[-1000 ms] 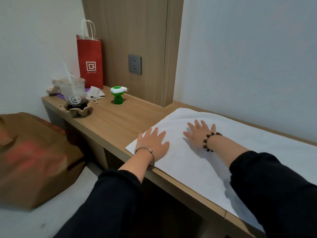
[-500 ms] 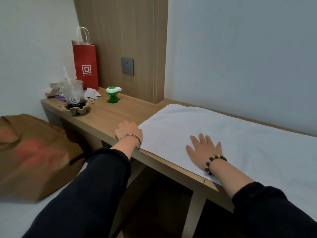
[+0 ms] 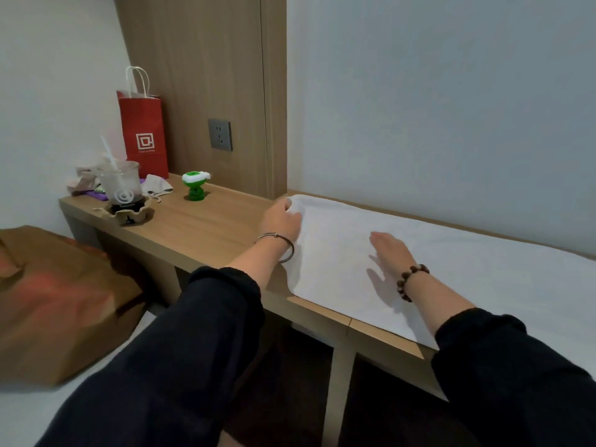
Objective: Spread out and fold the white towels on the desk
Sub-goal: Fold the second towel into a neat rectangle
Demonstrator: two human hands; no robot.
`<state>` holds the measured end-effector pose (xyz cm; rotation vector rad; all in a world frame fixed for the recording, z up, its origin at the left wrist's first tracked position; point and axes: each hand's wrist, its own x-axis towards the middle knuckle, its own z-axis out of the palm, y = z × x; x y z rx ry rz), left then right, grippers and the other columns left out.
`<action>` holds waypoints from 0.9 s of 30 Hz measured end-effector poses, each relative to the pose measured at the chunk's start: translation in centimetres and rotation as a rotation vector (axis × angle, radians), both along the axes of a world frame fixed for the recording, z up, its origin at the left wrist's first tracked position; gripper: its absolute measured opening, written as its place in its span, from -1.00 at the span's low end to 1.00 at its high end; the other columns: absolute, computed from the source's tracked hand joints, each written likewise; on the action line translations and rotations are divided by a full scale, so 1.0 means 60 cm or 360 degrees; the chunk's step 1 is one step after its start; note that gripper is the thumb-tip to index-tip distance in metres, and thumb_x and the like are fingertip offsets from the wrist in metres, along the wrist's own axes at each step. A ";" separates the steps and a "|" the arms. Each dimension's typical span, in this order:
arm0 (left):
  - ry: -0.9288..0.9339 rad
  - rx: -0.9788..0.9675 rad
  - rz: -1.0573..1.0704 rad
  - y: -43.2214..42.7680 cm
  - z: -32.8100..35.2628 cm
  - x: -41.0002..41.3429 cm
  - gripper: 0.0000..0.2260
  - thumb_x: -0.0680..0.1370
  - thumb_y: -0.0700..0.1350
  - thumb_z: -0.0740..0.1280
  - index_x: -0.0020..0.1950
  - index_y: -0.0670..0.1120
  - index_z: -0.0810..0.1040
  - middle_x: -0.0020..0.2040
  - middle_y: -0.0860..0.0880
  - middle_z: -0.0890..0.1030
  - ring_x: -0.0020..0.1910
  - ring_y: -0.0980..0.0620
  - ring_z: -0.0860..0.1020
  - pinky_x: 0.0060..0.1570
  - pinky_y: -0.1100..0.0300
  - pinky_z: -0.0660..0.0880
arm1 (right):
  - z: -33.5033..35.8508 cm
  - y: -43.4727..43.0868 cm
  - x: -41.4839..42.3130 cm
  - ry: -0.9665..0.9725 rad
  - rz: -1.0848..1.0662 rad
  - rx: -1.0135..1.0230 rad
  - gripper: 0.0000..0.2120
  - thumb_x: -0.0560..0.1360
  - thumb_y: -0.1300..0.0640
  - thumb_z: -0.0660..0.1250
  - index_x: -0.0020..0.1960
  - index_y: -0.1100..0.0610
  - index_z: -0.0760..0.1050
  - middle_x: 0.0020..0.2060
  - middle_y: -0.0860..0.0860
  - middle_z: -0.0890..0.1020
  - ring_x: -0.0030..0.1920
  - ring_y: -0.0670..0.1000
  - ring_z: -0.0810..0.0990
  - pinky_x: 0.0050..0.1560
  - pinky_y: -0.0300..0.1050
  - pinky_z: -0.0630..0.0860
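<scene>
A white towel [image 3: 451,269] lies spread flat along the wooden desk [image 3: 200,227], from the middle of the desk off to the right. My left hand [image 3: 280,221] grips the towel's far left corner, with the fingers curled into the cloth and the corner bunched up a little. My right hand [image 3: 390,250] lies flat on the towel with straight fingers, a bead bracelet on its wrist. The left wrist wears a metal bangle.
On the desk's left end stand a red paper bag [image 3: 143,133], a plastic cup with a straw [image 3: 121,185] in a brown holder, and a green bottle [image 3: 194,185]. A wall socket [image 3: 220,134] is behind. A brown paper bag [image 3: 54,301] sits low at left.
My left hand went from the towel's near left edge up to its far left corner and took hold of it. My right hand slid farther onto the towel.
</scene>
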<state>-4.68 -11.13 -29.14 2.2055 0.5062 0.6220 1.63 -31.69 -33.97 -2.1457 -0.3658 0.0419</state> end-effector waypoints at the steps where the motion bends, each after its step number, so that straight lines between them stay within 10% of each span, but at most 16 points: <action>1: -0.0039 0.0039 -0.0132 -0.039 0.005 -0.002 -0.90 0.52 -0.19 0.22 -0.19 -0.10 0.36 -0.23 -0.07 0.43 -0.25 -0.05 0.35 -0.38 0.17 0.17 | 0.010 -0.028 0.005 -0.0005 -0.0151 0.0179 -0.64 0.62 0.09 0.13 0.36 0.21 0.39 0.36 0.12 0.42 0.33 0.09 0.38 0.33 -0.10 0.27; 5: 0.0278 0.0520 -0.0865 -0.206 -0.036 -0.025 -0.77 0.58 0.00 0.23 0.16 -0.09 0.42 0.08 -0.15 0.57 0.05 -0.14 0.51 -0.06 0.15 0.33 | 0.025 -0.144 0.019 -0.0072 -0.0623 0.0290 -0.67 0.61 0.10 0.09 0.24 0.25 0.46 0.16 0.15 0.52 0.13 0.12 0.47 0.12 -0.12 0.36; 10: 0.0742 0.1295 -0.1035 -0.299 -0.126 -0.048 -0.45 0.58 0.23 -0.02 0.52 0.04 0.04 0.55 -0.03 0.03 0.51 -0.14 0.01 0.40 -0.26 0.01 | -0.010 -0.242 0.006 0.0093 -0.0518 -0.0671 -0.70 0.61 0.17 0.03 0.20 0.26 0.44 0.23 0.22 0.47 0.20 0.20 0.44 0.12 -0.06 0.37; 20: 0.0909 0.1705 -0.0693 -0.213 -0.097 -0.015 -0.53 0.58 -0.12 0.06 0.51 0.06 0.15 0.49 0.01 0.22 0.49 -0.14 0.10 0.38 -0.31 -0.07 | -0.012 -0.218 -0.045 -0.0185 -0.0157 -0.1518 -0.62 0.60 -0.05 -0.02 0.22 0.13 0.42 0.16 0.13 0.42 0.19 0.13 0.37 0.14 0.03 0.42; 27: 0.0630 0.0925 -0.0273 -0.170 -0.102 -0.008 -0.63 0.49 -0.07 0.14 0.28 -0.10 0.24 0.05 -0.08 0.51 0.01 -0.15 0.47 0.03 0.02 0.32 | 0.031 -0.159 -0.089 -0.0002 0.0150 -0.0914 -0.60 0.59 0.01 0.06 -0.23 0.23 0.51 -0.39 0.10 0.64 -0.42 0.09 0.57 -0.28 -0.06 0.54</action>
